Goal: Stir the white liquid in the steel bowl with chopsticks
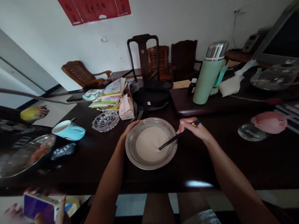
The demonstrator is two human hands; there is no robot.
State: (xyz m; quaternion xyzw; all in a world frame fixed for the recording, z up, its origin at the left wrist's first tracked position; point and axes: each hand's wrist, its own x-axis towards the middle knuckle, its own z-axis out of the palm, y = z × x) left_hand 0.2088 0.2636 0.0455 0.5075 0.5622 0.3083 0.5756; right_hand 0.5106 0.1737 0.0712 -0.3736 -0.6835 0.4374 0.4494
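A round metal bowl (129,151) stands on the dark table before me, holding a pale, milky batter (148,143). My left hand (130,127) is closed on the far left side of its rim, with the fingers partly hidden. Black chopsticks (175,137) are gripped in my right hand (192,126), above the bowl's right edge. They slant down to the left, and their tips dip into the batter near its middle, where the surface looks rippled.
Left of the bowl are a glass dish (105,121), a tissue pack (126,107), a blue mug (68,130), a remote (63,151) and a large lidded pan (28,155). A green thermos (209,74) stands back right. Another person's hands hold a phone (39,207) lower left.
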